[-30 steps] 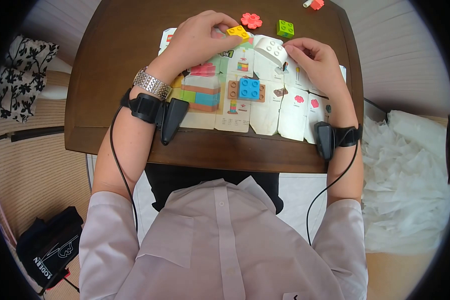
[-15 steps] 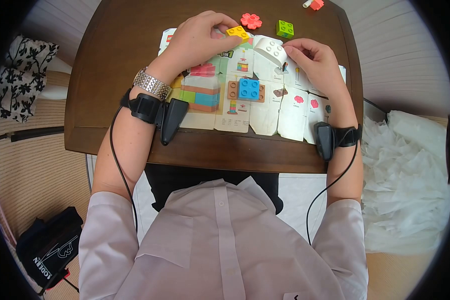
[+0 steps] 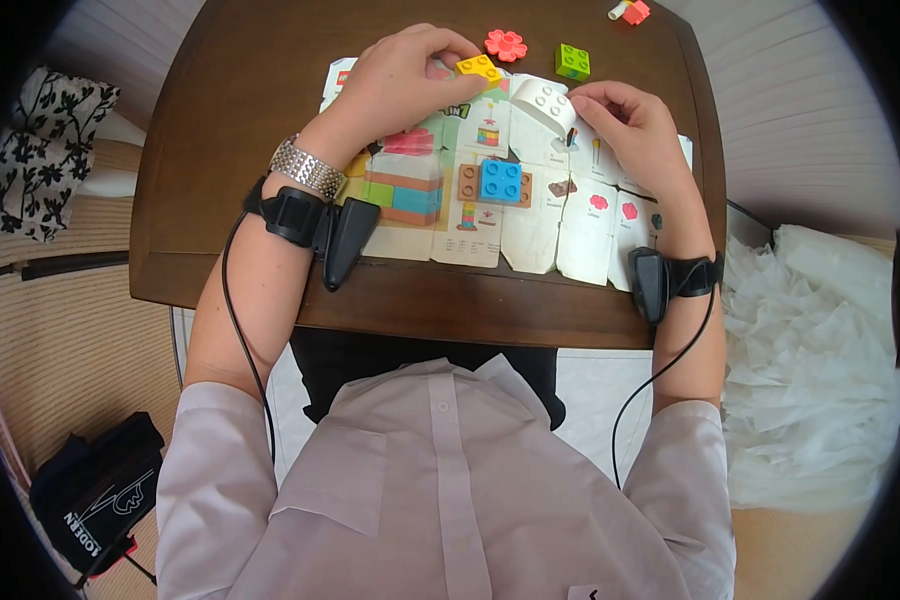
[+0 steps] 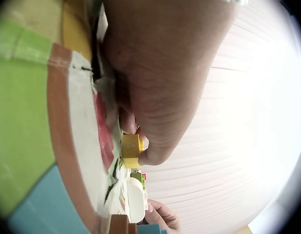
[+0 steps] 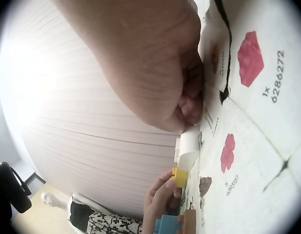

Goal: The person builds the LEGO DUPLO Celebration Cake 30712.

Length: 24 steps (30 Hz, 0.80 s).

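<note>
White arched brick lies between the two hands, its long axis slanting towards the right hand, which touches the nearer end; whether it really grips, I cannot tell. The left hand pinches a yellow brick near the other end.

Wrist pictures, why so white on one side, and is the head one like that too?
Left wrist: glare, probably strong light, whitens the right side; right wrist: glare at left, though big numbers on the paper sheet read fine; head: no such glare, yellow brick clear, corners black.
</note>
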Tool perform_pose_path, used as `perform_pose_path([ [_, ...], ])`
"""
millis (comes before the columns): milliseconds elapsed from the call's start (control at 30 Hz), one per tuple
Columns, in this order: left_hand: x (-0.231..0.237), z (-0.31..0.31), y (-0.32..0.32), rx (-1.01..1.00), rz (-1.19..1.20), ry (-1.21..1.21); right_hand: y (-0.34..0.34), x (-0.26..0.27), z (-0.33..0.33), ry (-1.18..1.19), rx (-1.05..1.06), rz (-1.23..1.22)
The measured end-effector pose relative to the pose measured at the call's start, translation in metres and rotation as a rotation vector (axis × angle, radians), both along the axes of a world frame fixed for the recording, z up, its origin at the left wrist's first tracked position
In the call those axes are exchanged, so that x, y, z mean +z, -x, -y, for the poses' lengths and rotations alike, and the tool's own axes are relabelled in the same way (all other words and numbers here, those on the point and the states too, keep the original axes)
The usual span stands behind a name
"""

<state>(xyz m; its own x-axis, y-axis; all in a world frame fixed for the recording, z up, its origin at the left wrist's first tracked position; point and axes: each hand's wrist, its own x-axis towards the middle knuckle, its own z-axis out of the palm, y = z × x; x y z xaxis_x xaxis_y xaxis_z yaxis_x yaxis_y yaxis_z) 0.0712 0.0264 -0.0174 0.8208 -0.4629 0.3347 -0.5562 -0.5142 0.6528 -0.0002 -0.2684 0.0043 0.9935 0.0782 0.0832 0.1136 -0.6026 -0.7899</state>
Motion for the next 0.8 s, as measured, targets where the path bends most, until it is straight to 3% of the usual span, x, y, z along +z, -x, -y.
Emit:
perform_pose_path([
  [367, 0.006, -0.002, 0.002, -0.018, -0.058, 0.006, 0.003, 0.011, -0.009, 0.020, -0.054, 0.018],
  [433, 0.006, -0.003, 0.002, -0.017, -0.059, 0.014, 0.002, 0.010, -0.013, -0.015, -0.094, 0.173],
  [533, 0.009, -0.005, 0.003, -0.033, -0.073, 0.022, 0.003, 0.018, -0.026, 0.009, -0.053, 0.220],
  [667, 0.014, -0.006, 0.003, -0.063, -0.110, 0.019, 0.005, 0.039, -0.039, 0.222, 0.051, 0.199],
  [800, 0.010, -0.007, 0.001, -0.065, -0.109, 0.022, -0.014, 0.043, -0.028, 0.282, -0.091, 0.205],
])
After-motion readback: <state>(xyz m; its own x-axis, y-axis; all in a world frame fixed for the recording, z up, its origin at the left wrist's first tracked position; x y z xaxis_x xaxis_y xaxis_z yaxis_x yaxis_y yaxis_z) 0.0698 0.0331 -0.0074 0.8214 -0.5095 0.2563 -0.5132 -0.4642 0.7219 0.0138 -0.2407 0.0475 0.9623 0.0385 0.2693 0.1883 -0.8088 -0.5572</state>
